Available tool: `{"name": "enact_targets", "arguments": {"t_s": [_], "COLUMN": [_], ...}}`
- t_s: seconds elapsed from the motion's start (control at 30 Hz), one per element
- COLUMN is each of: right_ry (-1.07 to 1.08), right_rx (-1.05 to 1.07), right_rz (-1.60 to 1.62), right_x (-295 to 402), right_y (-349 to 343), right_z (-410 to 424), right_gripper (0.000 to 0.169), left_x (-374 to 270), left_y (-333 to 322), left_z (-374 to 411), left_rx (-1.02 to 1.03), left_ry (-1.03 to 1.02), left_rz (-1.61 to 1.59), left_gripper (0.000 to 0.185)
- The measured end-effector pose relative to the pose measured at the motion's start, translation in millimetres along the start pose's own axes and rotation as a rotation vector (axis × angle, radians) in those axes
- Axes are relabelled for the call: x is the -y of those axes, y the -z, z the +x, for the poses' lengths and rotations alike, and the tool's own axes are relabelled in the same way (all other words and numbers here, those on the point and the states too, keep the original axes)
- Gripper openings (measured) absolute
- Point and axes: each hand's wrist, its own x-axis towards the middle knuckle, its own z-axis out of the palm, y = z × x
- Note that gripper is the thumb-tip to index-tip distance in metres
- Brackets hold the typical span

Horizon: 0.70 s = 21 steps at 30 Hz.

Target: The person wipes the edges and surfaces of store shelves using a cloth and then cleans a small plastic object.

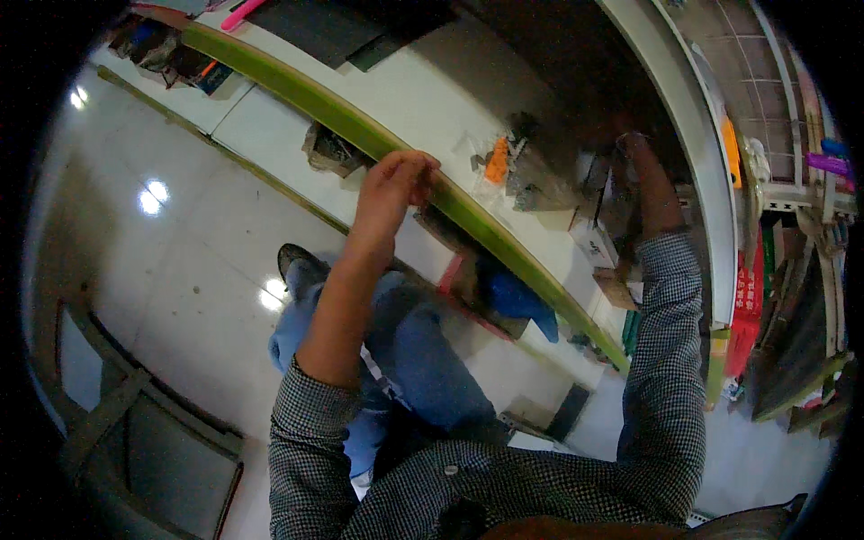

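My left hand [403, 174] is at the green front edge [486, 223] of a white shelf, its fingers curled over the strip. Deep in shadow on the same shelf is my right hand [631, 143], its fingers too dark to make out. Near the right forearm stand a white box [594, 244] with printing and a brown cardboard box [614, 289]. Between the two hands lie an orange object [497, 162] and a clear plastic bag [540, 185] on the white shelf surface [432, 101].
Below the green edge, a lower shelf holds a blue plastic bag [513, 297] and a small open box [331, 152]. A white upper shelf edge [695, 128] runs over my right forearm. A chair [155, 445] stands on the tiled floor at left. Red packaging [744, 317] is at right.
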Motion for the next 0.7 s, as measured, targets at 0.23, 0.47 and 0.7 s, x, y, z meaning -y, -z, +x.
{"name": "enact_targets", "arguments": {"t_s": [0.23,0.47,0.7], "right_ry": [0.535,0.418,0.763], "right_rx": [-0.355,0.424,0.371], "right_rz": [-0.560,-0.362,-0.606], "right_x": [21,122,92], "right_y": [-17,-162,-183], "right_z": [117,29,18], "right_gripper": [0.059,0.047,0.047], "left_x": [3,0,8], "left_y": [-2,16,2], "left_z": [2,-1,12], "left_rx": [0.034,-0.027,0.068], "left_ry": [-0.002,0.011,0.031], "left_rz": [0.035,0.059,0.055], "left_gripper": [0.028,0.026,0.027]}}
